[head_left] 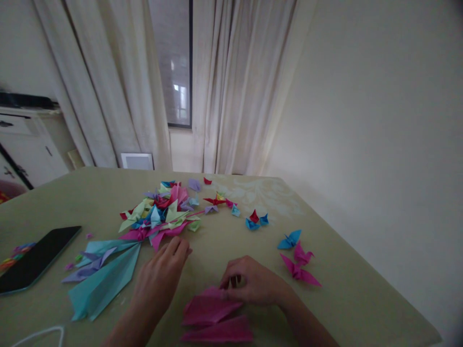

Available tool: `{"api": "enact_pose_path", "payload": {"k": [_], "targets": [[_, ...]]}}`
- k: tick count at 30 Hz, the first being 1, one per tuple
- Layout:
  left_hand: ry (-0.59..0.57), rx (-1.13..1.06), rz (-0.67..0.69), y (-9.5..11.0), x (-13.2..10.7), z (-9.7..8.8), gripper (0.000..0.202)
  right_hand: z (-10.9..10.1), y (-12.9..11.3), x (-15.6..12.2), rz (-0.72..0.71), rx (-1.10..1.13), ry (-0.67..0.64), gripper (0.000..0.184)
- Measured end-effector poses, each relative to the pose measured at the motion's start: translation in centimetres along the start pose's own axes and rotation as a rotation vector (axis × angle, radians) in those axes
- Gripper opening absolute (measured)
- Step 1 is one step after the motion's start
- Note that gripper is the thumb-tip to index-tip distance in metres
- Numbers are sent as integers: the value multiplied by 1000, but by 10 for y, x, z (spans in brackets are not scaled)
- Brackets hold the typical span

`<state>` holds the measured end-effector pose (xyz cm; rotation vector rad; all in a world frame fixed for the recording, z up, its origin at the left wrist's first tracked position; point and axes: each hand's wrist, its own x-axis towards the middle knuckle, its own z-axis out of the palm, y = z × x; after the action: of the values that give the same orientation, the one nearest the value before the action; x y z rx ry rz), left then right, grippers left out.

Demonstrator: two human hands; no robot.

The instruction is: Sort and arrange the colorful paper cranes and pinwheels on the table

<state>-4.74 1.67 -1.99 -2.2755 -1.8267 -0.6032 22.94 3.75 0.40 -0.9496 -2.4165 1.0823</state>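
My right hand [255, 282] pinches the far edge of a pink folded paper plane [217, 311] between thumb and fingers, close to the near edge of the view. My left hand [164, 265] is closed, its fingers bent together just in front of a heap of folded paper cranes [173, 212]. What it holds, if anything, is hidden by the back of the hand. Left of it lies a large teal paper plane [108, 279], with a lilac paper crane [94, 265] on top of it.
Several small paper boats [253, 221] stand right of the heap. One blue crane [290, 239] and two magenta cranes [298, 274] lie farther right. A black phone [39, 258] and a white cable [47, 330] are at the left. The wall borders the table's right side.
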Motion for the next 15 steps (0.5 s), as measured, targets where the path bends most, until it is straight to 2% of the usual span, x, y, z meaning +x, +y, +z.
{"api": "enact_pose_path", "payload": {"k": [3,5,7,10,12,15], "targets": [[88,-287,185,16,1,4,25,-1,-4,2,-24,-47,296,41],[81,-477,256,27,0,7,26,1,-3,3,-117,-162,370,62],[73,-623,273,36,0,10,28,3,0,3,-212,-301,362,53],[84,-755,216,40,1,15,20,2,7,3,-271,-418,355,22],[98,-784,142,38,1,20,18,-7,10,0,-263,-434,402,19],[92,-770,54,29,5,29,21,-35,14,-13,-157,-436,578,19]]}}
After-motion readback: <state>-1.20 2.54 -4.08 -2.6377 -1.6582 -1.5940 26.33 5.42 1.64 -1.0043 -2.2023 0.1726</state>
